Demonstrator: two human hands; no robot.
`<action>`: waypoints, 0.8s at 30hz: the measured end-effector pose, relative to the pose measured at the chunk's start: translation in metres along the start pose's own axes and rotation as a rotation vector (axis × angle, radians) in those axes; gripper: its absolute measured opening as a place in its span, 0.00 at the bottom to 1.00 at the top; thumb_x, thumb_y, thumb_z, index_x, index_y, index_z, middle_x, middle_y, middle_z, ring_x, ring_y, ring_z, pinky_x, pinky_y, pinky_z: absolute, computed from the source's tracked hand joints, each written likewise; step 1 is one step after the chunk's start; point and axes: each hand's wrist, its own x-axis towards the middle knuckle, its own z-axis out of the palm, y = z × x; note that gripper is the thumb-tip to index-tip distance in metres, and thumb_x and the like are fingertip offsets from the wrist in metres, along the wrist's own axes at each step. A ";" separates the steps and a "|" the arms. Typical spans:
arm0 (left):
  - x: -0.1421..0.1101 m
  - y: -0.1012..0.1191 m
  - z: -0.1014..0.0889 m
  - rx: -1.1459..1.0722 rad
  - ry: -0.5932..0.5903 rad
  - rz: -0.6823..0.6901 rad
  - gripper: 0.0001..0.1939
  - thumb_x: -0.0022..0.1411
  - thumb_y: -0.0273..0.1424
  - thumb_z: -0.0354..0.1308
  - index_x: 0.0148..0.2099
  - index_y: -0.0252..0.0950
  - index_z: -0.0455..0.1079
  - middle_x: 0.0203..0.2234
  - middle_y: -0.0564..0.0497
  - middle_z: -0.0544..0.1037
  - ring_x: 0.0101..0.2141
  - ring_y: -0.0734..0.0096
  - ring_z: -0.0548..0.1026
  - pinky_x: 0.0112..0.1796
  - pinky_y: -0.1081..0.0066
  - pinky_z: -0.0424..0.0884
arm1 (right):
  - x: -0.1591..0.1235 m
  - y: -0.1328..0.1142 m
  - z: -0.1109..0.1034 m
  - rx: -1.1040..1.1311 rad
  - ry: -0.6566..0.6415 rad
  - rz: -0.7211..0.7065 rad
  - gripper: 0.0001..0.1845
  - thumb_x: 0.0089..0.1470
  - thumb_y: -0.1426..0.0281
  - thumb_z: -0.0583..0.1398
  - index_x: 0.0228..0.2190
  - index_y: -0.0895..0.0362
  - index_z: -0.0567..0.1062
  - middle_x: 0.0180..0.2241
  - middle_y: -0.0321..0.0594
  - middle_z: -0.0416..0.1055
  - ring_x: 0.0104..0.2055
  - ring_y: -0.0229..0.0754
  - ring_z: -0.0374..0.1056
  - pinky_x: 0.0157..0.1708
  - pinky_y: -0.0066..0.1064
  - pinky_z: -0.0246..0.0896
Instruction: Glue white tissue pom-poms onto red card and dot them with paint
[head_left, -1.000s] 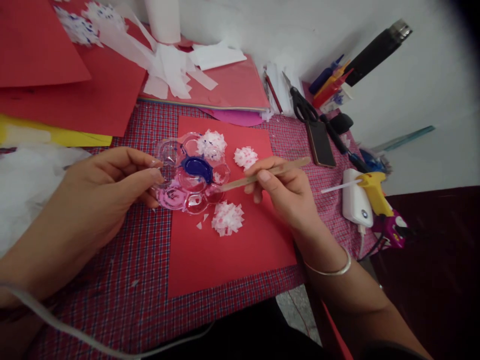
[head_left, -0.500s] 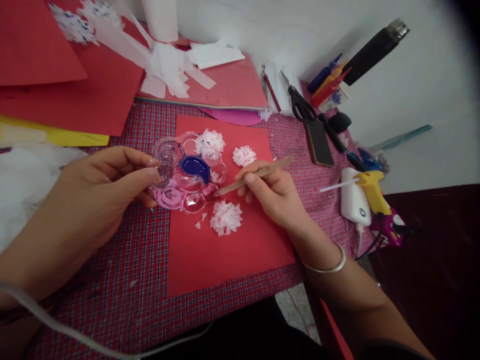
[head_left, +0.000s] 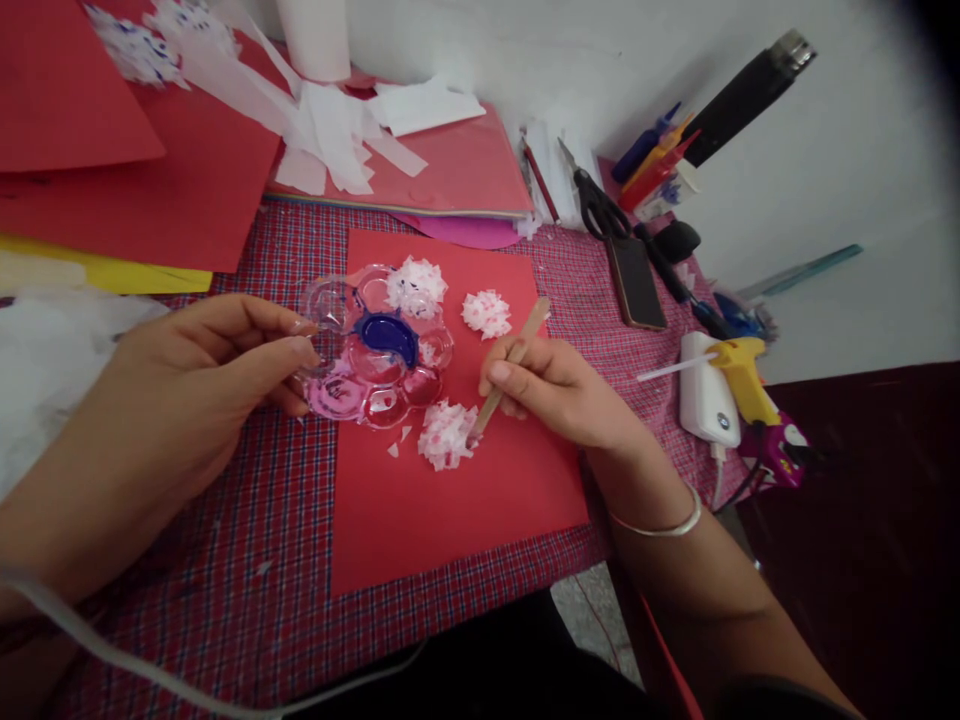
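Note:
My left hand [head_left: 217, 370] pinches the left rim of a clear flower-shaped paint palette [head_left: 375, 367], which holds dark blue paint in the middle and pink paint in some outer wells. In my right hand [head_left: 551, 385] is a flat wooden stick [head_left: 531, 325], its lower tip touching the right side of a white paper pom-pom [head_left: 444, 436] dabbed with pink. A smaller pink-spotted pom-pom [head_left: 487, 314] lies above my right hand. Another white pom-pom [head_left: 417, 284] shows at the palette's upper right, partly behind it. The pom-poms rest on a red paper sheet [head_left: 450, 530].
A checked cloth [head_left: 225, 560] covers the table. White paper strips [head_left: 330, 130] lie at the back. To the right are scissors [head_left: 600, 205], a phone [head_left: 636, 280], paint bottles [head_left: 652, 165] and a yellow glue gun [head_left: 746, 375]. White tissue [head_left: 60, 360] lies left; a pale cord [head_left: 150, 675] crosses the foreground.
My right hand has swung the wooden stick's tip from the palette's pink well down to the lower pom-pom, and the stick is now steeper. My left hand and the palette have hardly moved.

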 end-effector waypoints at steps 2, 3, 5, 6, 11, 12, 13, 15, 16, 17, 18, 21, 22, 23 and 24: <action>0.000 0.000 0.000 -0.015 0.002 -0.003 0.07 0.55 0.31 0.68 0.37 0.40 0.76 0.27 0.55 0.77 0.22 0.80 0.70 0.22 0.79 0.64 | 0.000 0.001 0.001 -0.005 0.109 -0.042 0.19 0.65 0.58 0.57 0.27 0.58 0.72 0.23 0.32 0.65 0.22 0.30 0.60 0.22 0.24 0.55; 0.000 0.000 0.000 -0.020 0.002 -0.003 0.07 0.54 0.31 0.68 0.37 0.40 0.76 0.27 0.55 0.77 0.22 0.80 0.70 0.22 0.79 0.64 | 0.000 0.001 0.001 0.005 0.166 -0.052 0.19 0.65 0.58 0.57 0.28 0.58 0.72 0.22 0.31 0.64 0.21 0.30 0.59 0.22 0.24 0.54; 0.000 0.000 -0.001 -0.025 0.007 0.003 0.07 0.54 0.31 0.69 0.37 0.40 0.76 0.27 0.56 0.77 0.22 0.80 0.70 0.22 0.79 0.64 | 0.000 0.002 0.000 0.023 0.224 -0.055 0.17 0.66 0.59 0.57 0.29 0.57 0.73 0.21 0.31 0.63 0.21 0.30 0.59 0.21 0.25 0.53; 0.000 -0.001 0.000 -0.023 0.005 0.002 0.07 0.54 0.31 0.69 0.37 0.40 0.76 0.27 0.56 0.77 0.22 0.80 0.70 0.22 0.79 0.64 | 0.000 0.001 0.000 0.023 0.214 -0.052 0.17 0.66 0.59 0.56 0.29 0.57 0.73 0.21 0.30 0.63 0.21 0.30 0.59 0.21 0.25 0.53; 0.000 -0.001 0.000 -0.026 0.003 -0.003 0.06 0.55 0.31 0.68 0.37 0.39 0.76 0.27 0.55 0.76 0.22 0.81 0.70 0.22 0.80 0.64 | 0.001 -0.002 0.000 -0.044 0.053 -0.059 0.20 0.66 0.60 0.57 0.25 0.58 0.71 0.21 0.31 0.63 0.21 0.30 0.58 0.21 0.25 0.53; 0.000 -0.001 0.001 -0.029 0.004 -0.001 0.06 0.55 0.31 0.68 0.37 0.39 0.76 0.27 0.56 0.76 0.22 0.81 0.70 0.22 0.80 0.64 | 0.001 -0.003 0.000 -0.052 0.061 -0.063 0.20 0.66 0.60 0.57 0.25 0.58 0.71 0.21 0.31 0.63 0.21 0.30 0.58 0.22 0.25 0.53; 0.000 -0.001 0.001 -0.026 0.000 -0.001 0.06 0.55 0.31 0.68 0.37 0.39 0.76 0.27 0.56 0.76 0.22 0.81 0.70 0.22 0.80 0.65 | 0.001 -0.002 -0.001 -0.054 0.087 -0.067 0.19 0.66 0.60 0.57 0.26 0.58 0.71 0.22 0.31 0.63 0.21 0.30 0.58 0.22 0.25 0.53; 0.000 -0.001 0.001 -0.021 -0.003 0.007 0.07 0.55 0.31 0.69 0.37 0.40 0.76 0.27 0.56 0.77 0.22 0.81 0.70 0.22 0.80 0.65 | 0.000 -0.002 -0.001 -0.041 0.156 -0.067 0.18 0.66 0.60 0.56 0.27 0.58 0.72 0.22 0.31 0.63 0.21 0.30 0.59 0.21 0.25 0.52; 0.000 -0.002 0.001 -0.016 -0.002 0.014 0.07 0.54 0.31 0.69 0.37 0.40 0.76 0.28 0.56 0.77 0.22 0.81 0.70 0.22 0.80 0.65 | 0.000 -0.001 -0.001 -0.031 0.175 -0.064 0.18 0.66 0.60 0.56 0.28 0.58 0.72 0.22 0.31 0.63 0.21 0.30 0.59 0.21 0.25 0.52; 0.000 -0.002 0.001 -0.010 0.001 0.022 0.07 0.54 0.31 0.68 0.37 0.40 0.76 0.28 0.56 0.77 0.22 0.81 0.70 0.22 0.81 0.65 | 0.000 -0.001 -0.001 -0.024 0.172 -0.057 0.18 0.66 0.59 0.56 0.28 0.58 0.72 0.22 0.31 0.63 0.21 0.30 0.59 0.21 0.25 0.51; 0.000 -0.003 0.001 -0.008 0.006 0.030 0.06 0.55 0.31 0.68 0.37 0.40 0.77 0.28 0.56 0.77 0.22 0.81 0.70 0.22 0.81 0.64 | 0.000 -0.001 -0.001 -0.024 0.148 -0.050 0.19 0.66 0.59 0.56 0.28 0.58 0.72 0.22 0.31 0.63 0.21 0.30 0.58 0.21 0.25 0.51; 0.001 -0.005 0.001 -0.007 0.006 0.039 0.06 0.55 0.31 0.68 0.37 0.40 0.77 0.27 0.56 0.76 0.21 0.81 0.70 0.21 0.81 0.64 | 0.000 -0.003 0.000 -0.060 0.056 -0.040 0.20 0.65 0.58 0.57 0.26 0.59 0.71 0.21 0.31 0.62 0.21 0.30 0.57 0.21 0.25 0.51; 0.001 -0.005 0.001 -0.013 0.005 0.042 0.06 0.55 0.31 0.68 0.37 0.40 0.77 0.26 0.56 0.76 0.21 0.81 0.70 0.21 0.81 0.65 | 0.000 -0.003 0.000 -0.072 0.050 -0.044 0.20 0.65 0.58 0.57 0.26 0.59 0.71 0.21 0.31 0.62 0.22 0.30 0.57 0.21 0.25 0.51; 0.001 -0.005 0.001 -0.018 0.003 0.043 0.06 0.55 0.31 0.68 0.37 0.40 0.77 0.26 0.56 0.76 0.22 0.81 0.70 0.21 0.81 0.65 | 0.000 -0.003 0.000 -0.076 0.062 -0.052 0.20 0.65 0.59 0.57 0.26 0.59 0.71 0.21 0.31 0.62 0.22 0.30 0.57 0.22 0.25 0.52; 0.001 -0.005 0.000 -0.019 0.002 0.045 0.06 0.54 0.30 0.68 0.37 0.40 0.77 0.26 0.56 0.76 0.22 0.81 0.70 0.21 0.82 0.65 | 0.000 -0.003 0.000 -0.068 0.089 -0.063 0.20 0.65 0.60 0.57 0.26 0.59 0.71 0.22 0.31 0.62 0.22 0.29 0.57 0.22 0.25 0.52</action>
